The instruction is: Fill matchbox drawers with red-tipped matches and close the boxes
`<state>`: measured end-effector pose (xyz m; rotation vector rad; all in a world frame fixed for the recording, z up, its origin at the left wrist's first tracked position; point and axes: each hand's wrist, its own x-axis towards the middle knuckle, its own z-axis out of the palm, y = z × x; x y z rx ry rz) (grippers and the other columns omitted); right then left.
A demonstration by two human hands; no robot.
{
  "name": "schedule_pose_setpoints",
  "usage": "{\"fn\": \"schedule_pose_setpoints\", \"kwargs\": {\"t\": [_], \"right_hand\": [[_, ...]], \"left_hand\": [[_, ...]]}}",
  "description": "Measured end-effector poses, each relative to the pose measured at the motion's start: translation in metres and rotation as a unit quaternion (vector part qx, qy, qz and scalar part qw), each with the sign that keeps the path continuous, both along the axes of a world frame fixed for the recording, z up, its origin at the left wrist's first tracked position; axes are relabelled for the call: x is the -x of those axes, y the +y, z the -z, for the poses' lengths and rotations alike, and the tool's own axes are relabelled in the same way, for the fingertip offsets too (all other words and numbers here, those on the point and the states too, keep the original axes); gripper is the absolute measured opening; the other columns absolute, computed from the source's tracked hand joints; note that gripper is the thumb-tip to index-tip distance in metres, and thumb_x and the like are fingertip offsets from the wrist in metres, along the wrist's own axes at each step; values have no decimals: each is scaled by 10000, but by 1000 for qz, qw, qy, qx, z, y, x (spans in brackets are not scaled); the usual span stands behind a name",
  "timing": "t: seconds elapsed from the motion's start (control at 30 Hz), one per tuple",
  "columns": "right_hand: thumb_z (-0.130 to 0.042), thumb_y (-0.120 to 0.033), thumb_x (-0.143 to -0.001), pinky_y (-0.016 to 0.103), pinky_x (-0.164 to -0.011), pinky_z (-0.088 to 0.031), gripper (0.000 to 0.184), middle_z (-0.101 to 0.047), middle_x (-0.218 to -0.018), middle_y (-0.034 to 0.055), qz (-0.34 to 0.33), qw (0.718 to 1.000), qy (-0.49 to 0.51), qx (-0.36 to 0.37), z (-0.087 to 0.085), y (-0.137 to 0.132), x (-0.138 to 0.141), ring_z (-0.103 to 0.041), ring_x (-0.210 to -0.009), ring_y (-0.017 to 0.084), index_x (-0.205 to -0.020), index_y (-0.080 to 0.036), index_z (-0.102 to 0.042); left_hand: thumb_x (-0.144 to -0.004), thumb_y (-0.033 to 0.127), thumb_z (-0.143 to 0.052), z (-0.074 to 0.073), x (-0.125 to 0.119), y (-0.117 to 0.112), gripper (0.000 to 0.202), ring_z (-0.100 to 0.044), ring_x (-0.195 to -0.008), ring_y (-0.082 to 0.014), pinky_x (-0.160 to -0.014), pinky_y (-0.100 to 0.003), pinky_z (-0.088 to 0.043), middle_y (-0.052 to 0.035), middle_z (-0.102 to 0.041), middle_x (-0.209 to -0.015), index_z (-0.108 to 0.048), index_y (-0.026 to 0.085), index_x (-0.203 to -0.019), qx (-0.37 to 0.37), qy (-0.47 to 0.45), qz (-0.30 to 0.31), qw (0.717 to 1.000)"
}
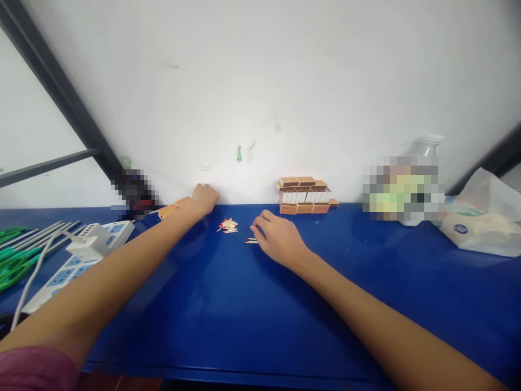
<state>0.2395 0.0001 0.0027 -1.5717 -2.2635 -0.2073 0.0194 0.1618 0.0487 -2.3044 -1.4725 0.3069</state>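
My left hand (207,198) is at the back of the table by the wall, its fingers curled. What they hold, if anything, is hidden. Partly behind that forearm are orange-brown matchboxes (173,208). Between my hands lies a loose pile of red-tipped matches (228,225). A few separate matches (251,240) lie side by side, their right ends under my right hand (280,236). Its fingers are bent and drawn together close to those matches; I cannot make out anything between the fingertips. Behind it, a stack of matchboxes (304,208) stands in layers against the wall.
At the left are a white power strip (61,279) with a plugged-in charger (87,244), a cable, and green-handled scissors (16,269). To the right stand a pixelated item (401,190) and a tissue pack (482,228). A white wall (325,81) borders the blue table (228,320).
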Motion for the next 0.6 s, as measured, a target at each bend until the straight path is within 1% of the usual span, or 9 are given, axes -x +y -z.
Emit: {"fn": "schedule_pose_setpoints", "kwargs": {"t": [0.1, 0.17, 0.23, 0.27, 0.33, 0.4, 0.47, 0.53, 0.6], "right_hand": [[-404, -308, -1082, 299, -651, -414, 314, -686, -1117, 97, -7, 1000, -2, 6, -1, -1, 0, -675, -854, 185, -1075, -184, -693], [-408, -307, -1078, 298, -645, -411, 311, -687, -1105, 101, -11, 1000, -1, 10, -1, -1, 0, -672, -839, 185, -1063, -185, -694], [-413, -305, -1075, 296, -644, -409, 306, -686, -1099, 100, -11, 1000, -2, 11, 0, -1, 0, -668, -826, 184, -1059, -187, -695], [-416, -304, -1074, 296, -644, -408, 305, -684, -1098, 100, -10, 1000, -2, 11, 0, 0, 0, -667, -826, 184, -1059, -187, -697], [-418, -303, -1073, 296, -647, -407, 307, -682, -1092, 101, -7, 1000, -2, 10, 0, 0, 0, -666, -832, 185, -1058, -184, -700], [-419, -303, -1073, 299, -653, -408, 309, -682, -1081, 98, -6, 1000, 2, 4, 1, 0, -1, -666, -845, 189, -1058, -181, -702], [-421, -307, -1073, 301, -661, -407, 310, -684, -1067, 95, -9, 1000, 8, -8, 3, 1, -2, -664, -853, 192, -1048, -182, -703], [-428, -313, -1069, 300, -668, -400, 307, -688, -1045, 90, -13, 999, 19, -25, 4, 2, -4, -659, -851, 194, -1026, -184, -704], [-439, -315, -1062, 299, -673, -389, 299, -695, -1013, 83, -11, 998, 40, -45, 5, 3, -5, -654, -836, 194, -1004, -186, -703]], "left_hand": [[-794, 274, -777, 0, 3, -3, 255, -638, -1098, -341, -957, -457, -430, -212, -732, -1095, -741, 122, -995, 9, -3, -17, 1000], [-850, 324, -752, -1, 5, -5, 266, -653, -1086, -307, -983, -477, -449, -166, -734, -1100, -729, 124, -1025, 17, -4, -24, 1000], [-900, 345, -710, -2, 5, -7, 264, -667, -1064, -268, -990, -466, -473, -125, -734, -1095, -718, 129, -1052, 21, -9, -28, 999], [-906, 315, -696, -3, 4, -8, 240, -676, -1050, -261, -977, -449, -485, -124, -736, -1096, -719, 130, -1058, 20, -16, -27, 999], [-872, 205, -675, -4, 0, -11, 213, -696, -1021, -275, -926, -410, -502, -158, -744, -1107, -734, 127, -1061, 10, -35, -19, 999], [-845, 139, -631, -7, -5, -16, 269, -706, -1020, -291, -890, -386, -501, -177, -746, -1132, -745, 132, -1089, -5, -61, 1, 998], [-874, 143, -577, -13, -13, -26, 312, -700, -1063, -289, -905, -377, -490, -155, -748, -1143, -737, 149, -1141, -20, -87, 34, 995], [-900, 158, -544, -23, -20, -42, 349, -693, -1084, -273, -942, -369, -473, -116, -758, -1106, -714, 176, -1204, -29, -111, 73, 991], [-928, 182, -513, -31, -26, -65, 397, -699, -1043, -249, -935, -359, -471, -83, -762, -1067, -661, 205, -1295, -37, -133, 104, 985]]}}
